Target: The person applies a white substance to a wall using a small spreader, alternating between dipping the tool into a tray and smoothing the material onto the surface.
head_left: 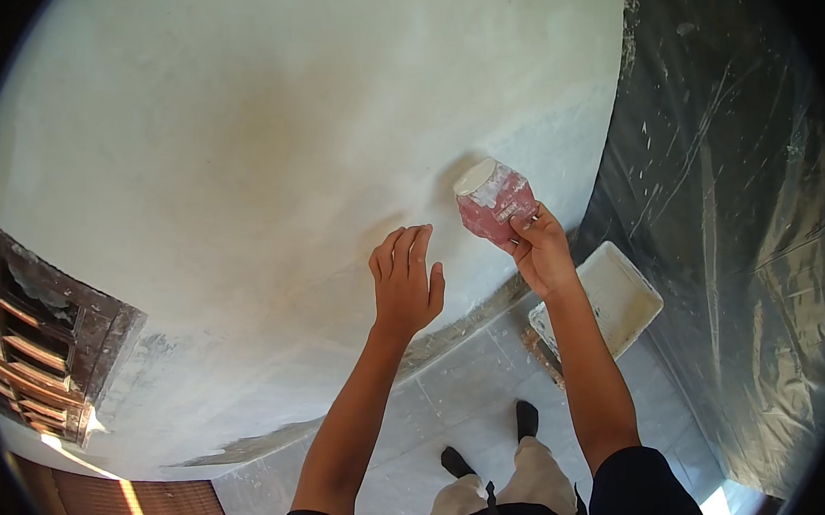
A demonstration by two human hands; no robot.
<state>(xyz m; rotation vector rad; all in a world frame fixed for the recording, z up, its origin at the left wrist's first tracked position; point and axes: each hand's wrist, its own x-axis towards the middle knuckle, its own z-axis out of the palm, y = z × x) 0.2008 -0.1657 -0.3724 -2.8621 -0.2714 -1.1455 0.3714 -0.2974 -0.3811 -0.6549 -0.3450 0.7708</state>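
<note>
I get a feed lit by soft daylight, with a dim blotch on the pale wall [280, 108], faint shadow beside the left hand [403, 290], glare streaking the dark plastic sheet [716, 229], hard sun patches [720, 514] low on 2 sides, curved distortion toward 4 black corners, and little blur.

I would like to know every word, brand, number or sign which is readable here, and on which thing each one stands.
Nothing can be read with certainty.
On the red smeared object in the right hand: small whitish marks, perhaps printing, too small and blurred to read.
On the wall, the white tray and the dark plastic sheet: no lettering that I can make out.
</note>
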